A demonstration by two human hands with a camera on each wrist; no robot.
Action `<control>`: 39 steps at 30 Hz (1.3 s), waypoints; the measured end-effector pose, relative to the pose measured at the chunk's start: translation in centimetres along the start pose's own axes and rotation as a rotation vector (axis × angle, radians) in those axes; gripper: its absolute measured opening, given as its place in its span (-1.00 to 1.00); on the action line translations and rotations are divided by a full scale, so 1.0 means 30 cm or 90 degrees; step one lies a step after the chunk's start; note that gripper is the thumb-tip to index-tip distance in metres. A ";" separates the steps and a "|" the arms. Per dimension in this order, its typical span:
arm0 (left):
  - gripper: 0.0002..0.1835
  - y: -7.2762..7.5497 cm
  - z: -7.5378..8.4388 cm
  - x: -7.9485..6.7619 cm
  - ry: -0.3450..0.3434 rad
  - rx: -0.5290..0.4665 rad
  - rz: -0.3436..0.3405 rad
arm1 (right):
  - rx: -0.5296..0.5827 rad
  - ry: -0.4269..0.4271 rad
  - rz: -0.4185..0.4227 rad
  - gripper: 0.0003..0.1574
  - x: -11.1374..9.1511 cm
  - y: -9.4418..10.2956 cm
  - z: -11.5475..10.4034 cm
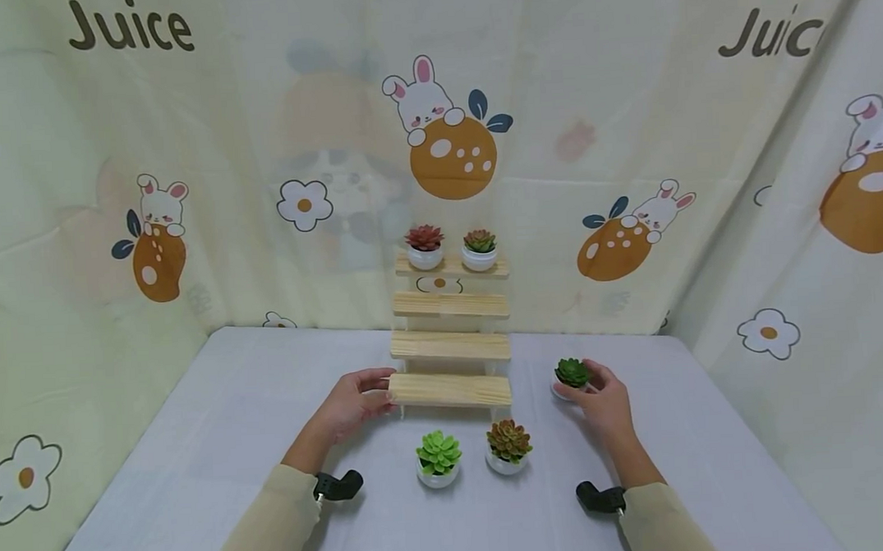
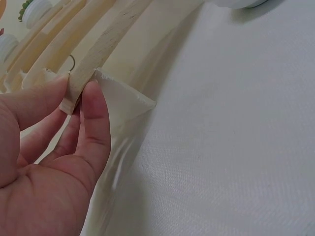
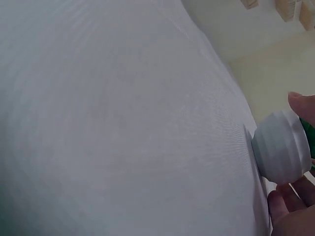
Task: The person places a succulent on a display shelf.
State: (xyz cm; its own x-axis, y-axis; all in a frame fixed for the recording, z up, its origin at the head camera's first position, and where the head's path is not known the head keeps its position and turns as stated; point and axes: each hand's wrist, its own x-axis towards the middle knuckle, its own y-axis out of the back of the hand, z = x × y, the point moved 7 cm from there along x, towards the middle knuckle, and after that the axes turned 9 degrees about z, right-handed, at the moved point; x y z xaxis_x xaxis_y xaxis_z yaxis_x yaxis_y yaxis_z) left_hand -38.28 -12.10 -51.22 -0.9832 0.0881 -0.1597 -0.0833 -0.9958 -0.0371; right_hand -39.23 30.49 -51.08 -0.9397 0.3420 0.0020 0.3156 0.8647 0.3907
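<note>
A tiered wooden shelf stand (image 1: 450,389) is at the back middle of the table. My left hand (image 1: 353,407) pinches the left end of its lowest board; in the left wrist view the thumb and fingers (image 2: 96,115) grip that board end (image 2: 81,88). To the right of the stand, my right hand (image 1: 602,400) holds a dark green potted succulent (image 1: 571,373) by its white pot (image 3: 281,146), which sits on the table. A bright green potted succulent (image 1: 439,455) and a brownish one (image 1: 509,443) stand in front of the stand.
On the top board are a red potted succulent (image 1: 424,245) and a green-red one (image 1: 479,249). A patterned curtain (image 1: 248,259) hangs behind and along both sides of the white-covered table (image 1: 254,382). Black wrist mounts (image 1: 338,485) are worn on both arms.
</note>
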 end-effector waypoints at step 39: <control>-0.44 0.002 -0.002 0.003 0.009 0.008 0.003 | -0.043 -0.011 0.021 0.12 -0.014 -0.002 0.016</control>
State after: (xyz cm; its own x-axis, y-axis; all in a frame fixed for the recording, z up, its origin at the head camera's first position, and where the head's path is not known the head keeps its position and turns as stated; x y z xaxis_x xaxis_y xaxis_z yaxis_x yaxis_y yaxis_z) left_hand -38.37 -12.17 -51.31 -0.9811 0.0840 -0.1741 -0.0811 -0.9964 -0.0238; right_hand -38.80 30.47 -51.55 -0.9264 0.3764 0.0001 0.3358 0.8262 0.4524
